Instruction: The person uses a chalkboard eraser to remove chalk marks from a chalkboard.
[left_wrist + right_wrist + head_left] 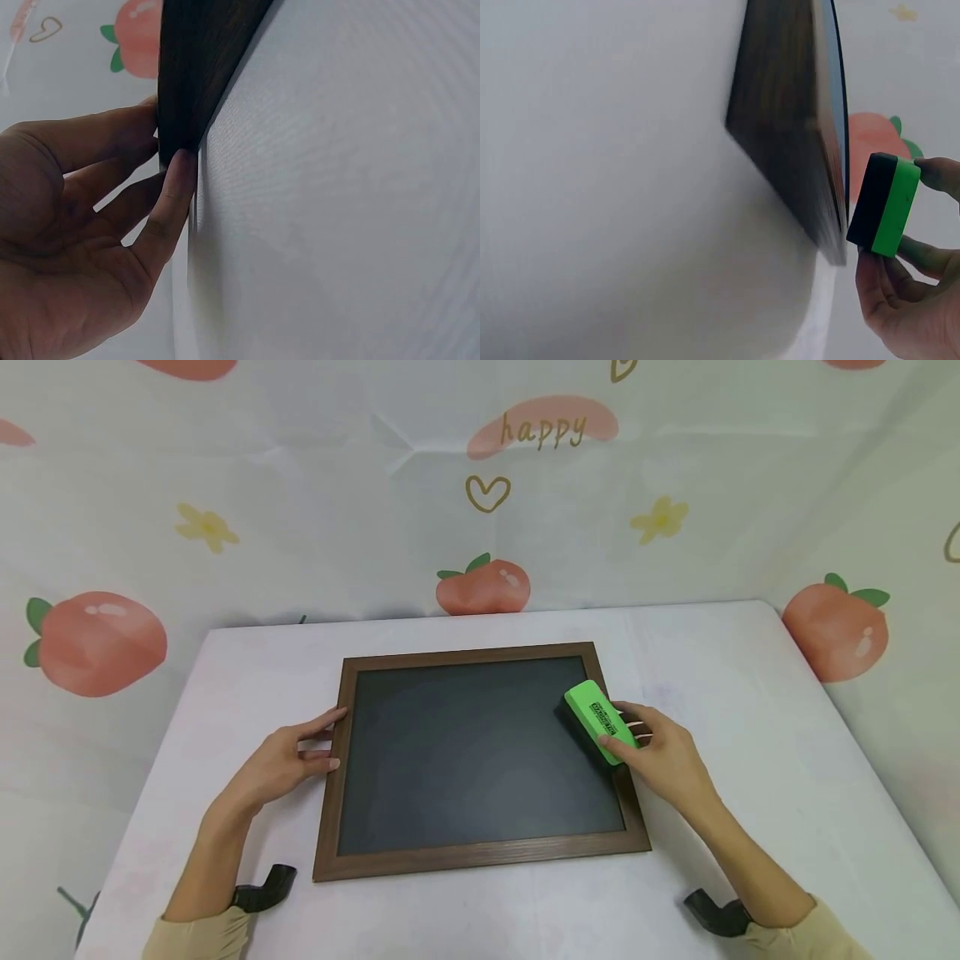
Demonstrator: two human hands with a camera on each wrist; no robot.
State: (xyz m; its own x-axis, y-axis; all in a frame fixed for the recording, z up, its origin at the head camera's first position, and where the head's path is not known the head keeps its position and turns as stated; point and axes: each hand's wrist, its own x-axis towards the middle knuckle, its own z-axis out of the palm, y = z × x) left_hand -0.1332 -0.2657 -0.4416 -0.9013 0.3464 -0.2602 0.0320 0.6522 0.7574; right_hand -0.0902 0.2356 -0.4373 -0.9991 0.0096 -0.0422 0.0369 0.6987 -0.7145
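A blackboard (pixel 480 760) with a brown wooden frame lies flat on the white table. My left hand (pixel 283 758) touches the left side of its frame with extended fingertips. The left wrist view shows that hand (pixel 90 195) with its fingers against the edge of the dark frame (pixel 199 67). Above the board's right side, my right hand (pixel 663 747) grips a green and black blackboard eraser (pixel 592 710) between thumb and fingers. From the right wrist, the eraser (pixel 895 202) appears edge-on, black face toward the board, beside the frame's corner (pixel 780 97).
White cloth covers the table (pixel 480 914), and a backdrop (pixel 337 543) printed with peaches, hearts and flowers hangs behind it. A black wrist mount (pixel 266 889) sticks out by the left sleeve, and another black mount (pixel 716 914) by the right sleeve.
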